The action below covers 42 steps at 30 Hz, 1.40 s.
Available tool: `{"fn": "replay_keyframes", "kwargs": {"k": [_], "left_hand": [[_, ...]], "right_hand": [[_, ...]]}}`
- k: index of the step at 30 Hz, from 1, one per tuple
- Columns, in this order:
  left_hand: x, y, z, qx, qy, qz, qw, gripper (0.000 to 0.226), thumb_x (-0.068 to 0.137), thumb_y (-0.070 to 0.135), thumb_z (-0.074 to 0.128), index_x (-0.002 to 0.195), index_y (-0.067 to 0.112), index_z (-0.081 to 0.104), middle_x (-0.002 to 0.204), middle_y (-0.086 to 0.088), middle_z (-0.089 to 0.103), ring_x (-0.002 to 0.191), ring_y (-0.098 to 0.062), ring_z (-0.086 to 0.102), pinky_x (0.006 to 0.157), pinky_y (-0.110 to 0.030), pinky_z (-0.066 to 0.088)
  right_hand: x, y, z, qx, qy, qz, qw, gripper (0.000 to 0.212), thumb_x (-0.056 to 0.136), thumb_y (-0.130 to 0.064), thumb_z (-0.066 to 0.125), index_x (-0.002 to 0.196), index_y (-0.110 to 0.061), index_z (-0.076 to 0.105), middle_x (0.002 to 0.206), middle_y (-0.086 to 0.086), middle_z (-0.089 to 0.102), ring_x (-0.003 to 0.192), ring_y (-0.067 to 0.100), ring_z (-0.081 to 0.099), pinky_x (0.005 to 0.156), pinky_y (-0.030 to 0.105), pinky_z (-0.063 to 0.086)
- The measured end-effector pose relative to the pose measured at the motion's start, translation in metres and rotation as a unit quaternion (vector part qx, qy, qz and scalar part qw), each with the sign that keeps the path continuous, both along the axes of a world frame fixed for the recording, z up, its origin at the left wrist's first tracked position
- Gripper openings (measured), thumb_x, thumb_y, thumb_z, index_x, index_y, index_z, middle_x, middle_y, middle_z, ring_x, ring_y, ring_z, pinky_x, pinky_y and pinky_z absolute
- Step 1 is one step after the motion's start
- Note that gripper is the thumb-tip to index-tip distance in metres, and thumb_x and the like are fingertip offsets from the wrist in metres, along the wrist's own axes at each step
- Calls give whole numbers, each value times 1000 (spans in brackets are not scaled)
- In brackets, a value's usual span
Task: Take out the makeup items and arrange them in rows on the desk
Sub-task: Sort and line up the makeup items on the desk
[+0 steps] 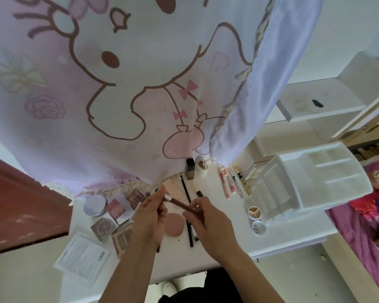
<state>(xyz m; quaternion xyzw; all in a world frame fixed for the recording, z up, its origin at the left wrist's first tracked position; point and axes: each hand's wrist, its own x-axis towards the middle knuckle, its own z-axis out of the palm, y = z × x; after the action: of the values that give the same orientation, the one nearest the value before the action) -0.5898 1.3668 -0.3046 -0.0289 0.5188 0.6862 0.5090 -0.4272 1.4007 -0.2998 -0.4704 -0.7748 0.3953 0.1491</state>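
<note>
A: Desk (293, 232) carries the makeup; white organizer (315, 178) at right looks emptied; compacts (118, 215) grouped left; tubes (232, 182) rowed far right.
B: Step in hand?
A: Placing, I judge; left hand (150, 217) and right hand (208, 221) each pinch one brown pencil (179, 204) in their grip, above mid-desk.
B: Next?
A: Lay it parallel beside the black pencils (190, 231); release both ends.

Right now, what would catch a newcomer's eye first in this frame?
The big pink cartoon-rabbit curtain fills the upper half, reaching the far edge of the white desk. Below it, the left hand and right hand hold a slim brown pencil over the desk, with a white organizer at right.
</note>
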Motion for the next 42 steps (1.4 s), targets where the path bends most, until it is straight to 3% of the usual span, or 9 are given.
{"fn": "replay_keyframes", "kwargs": {"k": [5,8,12,16,24,28,35,38,42], "left_hand": [[-4,-5,19,27,17,-5,999,21,78,19,73,57,20,71,59,3,50,51,-5,41,46,-16,35],[-7,-5,26,43,34,-8,998,19,80,19,72,61,18,72,60,3,53,53,-6,41,47,-15,35],[-8,-5,28,58,24,-6,998,24,86,18,69,62,19,71,62,5,60,54,-5,41,47,-15,34],[-9,-9,27,55,34,-14,998,12,83,19,71,72,15,69,65,4,61,55,-5,42,50,-16,36],[-18,-11,31,49,56,-13,997,21,74,27,77,81,8,71,73,-2,59,58,-7,41,52,-16,38],[-20,-10,34,51,57,-16,997,25,66,32,81,77,11,72,77,-4,58,58,-7,41,58,-18,39],[-26,-6,31,44,59,-13,997,45,65,36,81,92,3,68,68,0,54,59,-9,37,54,-18,38],[-27,-5,31,43,60,-11,997,35,69,33,80,88,6,70,74,-1,58,59,-8,39,56,-19,37],[-27,-2,30,40,56,-7,998,25,73,27,76,87,7,70,76,-2,61,59,-8,39,52,-17,38]], "right_hand": [[-12,-12,19,-165,81,-44,982,41,89,-71,49,104,-35,62,87,-12,73,66,3,64,72,26,55],[-16,-15,26,-208,137,-84,965,47,95,-58,48,83,-18,71,84,3,75,55,9,60,63,24,52],[-14,-15,36,-279,180,-100,938,31,87,-39,75,105,-23,55,94,3,73,64,8,59,57,17,47],[-15,-18,48,-342,174,-82,920,47,101,-56,41,107,-17,67,87,5,77,52,17,57,45,21,36],[-15,-19,49,-316,167,-71,931,36,89,-42,71,111,-20,52,84,-2,70,60,13,62,49,16,41],[-17,-19,54,-338,173,-65,923,44,101,-53,44,106,-15,67,83,5,74,58,17,62,46,18,37],[-14,-16,42,-301,159,-82,937,25,91,-33,69,108,-22,54,88,7,65,61,10,59,50,18,42],[-15,-15,45,-316,165,-76,931,31,95,-49,59,119,-28,57,93,5,69,61,8,59,49,18,41],[-14,-13,43,-310,157,-73,935,35,105,-41,44,103,-17,69,80,-2,69,56,9,56,48,12,39]]}}
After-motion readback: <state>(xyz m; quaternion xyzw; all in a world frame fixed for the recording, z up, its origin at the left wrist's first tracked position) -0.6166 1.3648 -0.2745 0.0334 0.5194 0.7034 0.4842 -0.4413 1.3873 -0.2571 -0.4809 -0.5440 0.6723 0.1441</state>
